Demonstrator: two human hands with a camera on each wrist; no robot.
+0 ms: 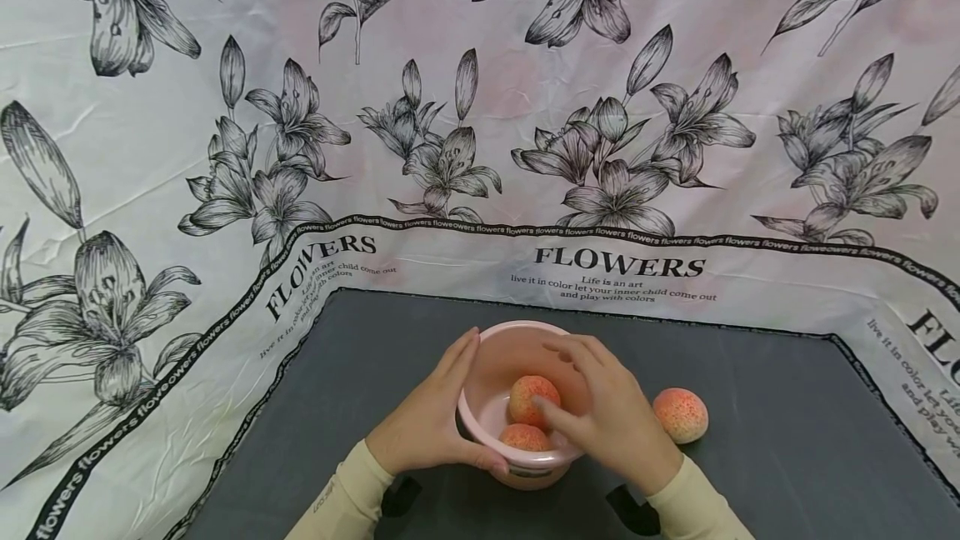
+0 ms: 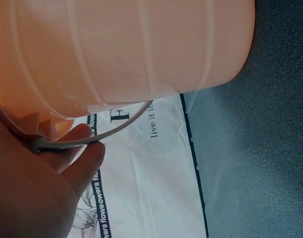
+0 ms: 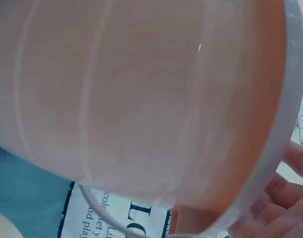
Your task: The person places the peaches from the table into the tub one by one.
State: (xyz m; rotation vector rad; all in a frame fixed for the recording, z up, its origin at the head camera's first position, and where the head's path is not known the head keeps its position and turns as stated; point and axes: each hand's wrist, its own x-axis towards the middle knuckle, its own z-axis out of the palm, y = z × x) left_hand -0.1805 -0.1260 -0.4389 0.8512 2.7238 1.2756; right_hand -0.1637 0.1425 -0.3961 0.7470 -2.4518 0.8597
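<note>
A pink bucket [image 1: 522, 473] stands on the dark table, its mouth tilted toward the head view. Its thin handle [image 2: 116, 130] hangs along the side in the left wrist view. Two speckled orange-pink peaches [image 1: 534, 401] lie inside. My left hand [image 1: 423, 419] grips the bucket's left rim, thumb along the front edge. Over the right part of the mouth is my right hand [image 1: 618, 415], its fingers loosely bent and spread, the thumb overlapping the upper peach in the head view. Another peach [image 1: 681, 416] lies on the table just right of that hand.
The dark grey tabletop [image 1: 375, 373] is bordered by a white cloth [image 1: 450, 265] with printed flowers and lettering, which rises behind it. Two black straps [image 1: 633, 511] show by the wrists, below the cream sleeves [image 1: 697, 498].
</note>
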